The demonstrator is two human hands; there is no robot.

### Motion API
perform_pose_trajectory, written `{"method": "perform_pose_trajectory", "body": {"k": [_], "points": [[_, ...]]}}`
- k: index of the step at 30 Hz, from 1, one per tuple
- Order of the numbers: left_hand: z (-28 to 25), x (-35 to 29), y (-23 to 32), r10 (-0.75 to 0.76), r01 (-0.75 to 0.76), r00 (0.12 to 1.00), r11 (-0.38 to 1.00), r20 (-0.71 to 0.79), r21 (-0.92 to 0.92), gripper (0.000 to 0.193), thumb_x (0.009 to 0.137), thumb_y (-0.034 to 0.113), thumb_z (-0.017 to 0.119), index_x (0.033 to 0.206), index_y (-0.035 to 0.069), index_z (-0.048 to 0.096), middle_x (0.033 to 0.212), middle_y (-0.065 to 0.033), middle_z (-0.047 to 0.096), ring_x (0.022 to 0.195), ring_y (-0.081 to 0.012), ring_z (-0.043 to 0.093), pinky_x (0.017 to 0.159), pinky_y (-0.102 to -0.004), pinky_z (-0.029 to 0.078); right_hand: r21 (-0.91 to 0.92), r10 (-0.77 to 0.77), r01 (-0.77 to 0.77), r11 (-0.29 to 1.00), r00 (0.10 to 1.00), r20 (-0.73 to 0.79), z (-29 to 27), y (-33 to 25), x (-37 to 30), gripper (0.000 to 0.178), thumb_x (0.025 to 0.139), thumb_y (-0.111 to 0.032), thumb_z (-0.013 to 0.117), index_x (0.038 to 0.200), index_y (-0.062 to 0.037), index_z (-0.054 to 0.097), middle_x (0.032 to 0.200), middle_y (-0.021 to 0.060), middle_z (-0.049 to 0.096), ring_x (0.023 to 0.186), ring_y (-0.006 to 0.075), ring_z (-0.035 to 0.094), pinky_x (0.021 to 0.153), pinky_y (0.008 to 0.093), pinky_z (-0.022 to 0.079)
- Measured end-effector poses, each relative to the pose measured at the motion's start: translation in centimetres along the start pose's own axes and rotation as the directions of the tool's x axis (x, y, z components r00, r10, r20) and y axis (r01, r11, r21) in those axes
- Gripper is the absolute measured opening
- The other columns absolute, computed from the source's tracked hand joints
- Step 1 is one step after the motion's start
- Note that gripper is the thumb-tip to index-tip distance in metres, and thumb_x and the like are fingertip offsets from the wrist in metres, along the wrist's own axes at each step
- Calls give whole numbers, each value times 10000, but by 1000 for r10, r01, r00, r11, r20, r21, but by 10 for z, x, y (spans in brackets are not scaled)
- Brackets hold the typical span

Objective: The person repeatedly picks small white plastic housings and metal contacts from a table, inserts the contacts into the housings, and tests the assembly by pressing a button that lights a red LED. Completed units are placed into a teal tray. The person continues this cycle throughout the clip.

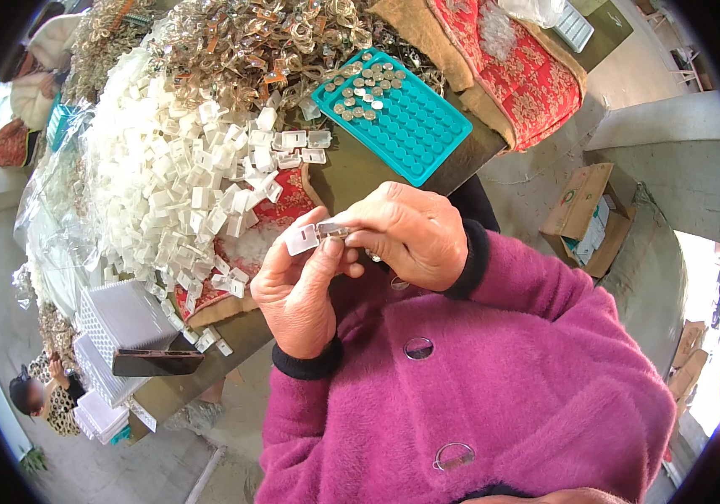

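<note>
In front of my chest, my left hand [297, 294] pinches a small white translucent plastic case [301, 240] between thumb and fingers. The case looks hinged and unfolded, with a slot in its flat flap. My right hand [419, 231] is closed at the case's right part, thumb and forefinger pressed on it. Something greyish and shiny shows there, partly hidden by the fingertips. To the left of the hands lies a large heap of similar white cases [167, 185]. Beyond them, a teal tray [427, 126] with round pockets bears several small silvery discs at its far left end.
A tangled pile of metallic and clear pieces [268, 42] covers the table's far side. Red patterned cloth [536, 92] lies at the far right. A phone [158, 363] leans by stacked white trays [125, 315]. An opened cardboard box [578, 202] stands at right; another person [49, 403] is lower left.
</note>
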State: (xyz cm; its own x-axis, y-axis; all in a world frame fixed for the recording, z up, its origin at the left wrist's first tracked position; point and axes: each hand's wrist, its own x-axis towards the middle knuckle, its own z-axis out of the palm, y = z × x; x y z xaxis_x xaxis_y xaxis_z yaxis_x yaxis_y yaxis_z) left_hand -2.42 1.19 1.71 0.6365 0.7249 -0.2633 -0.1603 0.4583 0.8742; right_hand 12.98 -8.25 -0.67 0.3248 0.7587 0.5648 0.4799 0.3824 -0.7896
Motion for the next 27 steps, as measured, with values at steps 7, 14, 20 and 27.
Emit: {"method": "perform_pose_trajectory", "body": {"k": [7,14,20,27], "points": [[-2,0,-2,-46,47,999,979,8,-197,341,973,-22,672,1301,-84,603,1021,-160,719,790,-191,704,653,-319,610,-79,-27,23,997,999,-45,-1,-1,2,287,825,79,757,1066,-6,627,906,127,648,770,305,677,643,373,561],[6,-7,-1,85,-85,996,995,0,56,342,947,-59,694,1276,-99,608,993,-159,723,795,-178,712,700,-296,602,-92,31,-33,995,999,-21,-1,-5,1,262,810,108,686,1015,-19,582,862,126,604,740,333,636,607,403,520],[13,-7,-9,436,-406,899,787,47,465,306,903,-96,731,1203,-63,680,999,-95,711,836,-154,714,715,-269,587,-60,110,-110,992,994,-2,-4,-8,0,216,840,67,677,997,-32,568,843,127,589,718,347,623,609,411,512],[9,4,-9,608,-656,721,445,332,609,359,834,-115,773,1176,-36,697,1030,-126,666,819,-190,707,703,-279,596,-98,245,-239,966,968,57,-29,-18,9,147,937,-55,745,1023,-22,631,848,84,650,701,166,667,620,297,525]]}}
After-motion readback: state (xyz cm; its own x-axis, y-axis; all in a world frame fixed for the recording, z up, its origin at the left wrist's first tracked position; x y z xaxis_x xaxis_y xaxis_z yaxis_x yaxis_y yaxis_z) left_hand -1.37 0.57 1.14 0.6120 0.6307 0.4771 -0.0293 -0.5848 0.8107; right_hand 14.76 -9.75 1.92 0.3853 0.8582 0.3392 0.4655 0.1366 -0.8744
